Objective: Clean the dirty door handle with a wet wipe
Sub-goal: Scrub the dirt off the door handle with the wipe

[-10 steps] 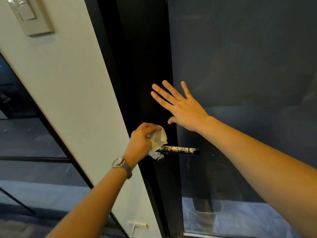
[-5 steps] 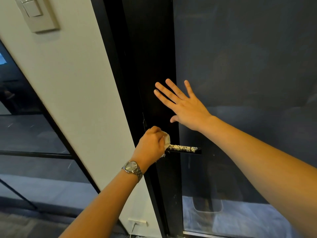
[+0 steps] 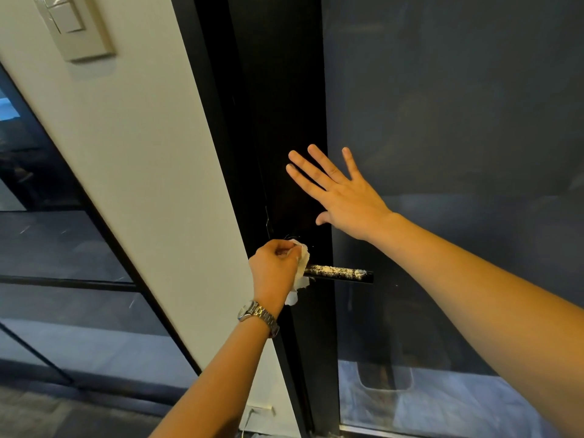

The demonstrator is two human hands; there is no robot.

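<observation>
A person's left hand (image 3: 275, 267), a watch (image 3: 257, 314) on its wrist, grips a crumpled white wipe (image 3: 301, 267) against the inner end of a black door handle (image 3: 338, 274), which is speckled with pale grime along its length; the right hand (image 3: 341, 192) presses flat, fingers spread, on the dark door (image 3: 284, 121) just above; a light switch (image 3: 74, 25) sits on the white wall (image 3: 132, 153).

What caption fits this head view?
Left hand holds wet wipe on dirty door handle; right hand rests on door.
</observation>
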